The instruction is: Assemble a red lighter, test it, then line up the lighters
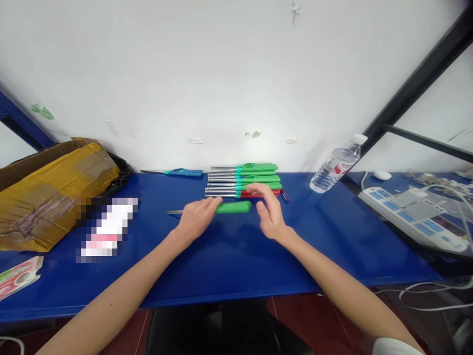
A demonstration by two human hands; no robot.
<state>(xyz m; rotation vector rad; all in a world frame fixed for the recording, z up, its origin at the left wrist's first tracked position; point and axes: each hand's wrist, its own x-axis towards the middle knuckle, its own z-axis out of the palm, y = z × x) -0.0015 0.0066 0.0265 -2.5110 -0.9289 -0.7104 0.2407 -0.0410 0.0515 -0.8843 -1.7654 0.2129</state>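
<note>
As lighter (pixel 233 207) touches left grip (pixel 197 218), seemingly held

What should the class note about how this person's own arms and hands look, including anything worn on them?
The left hand and right hand are bare, with no gloves, and no watch or bracelet shows. The left forearm and right forearm are bare too. A white sleeve shows only at the frame's bottom edge, on the right arm.

Bright, even light glints off the blue counter (pixel 332 236) at 3 o'clock, my right hand (pixel 271 212) casts a faint shadow, the edges bow, and a pixelated patch (pixel 107 229) blurs 8 o'clock.
</note>
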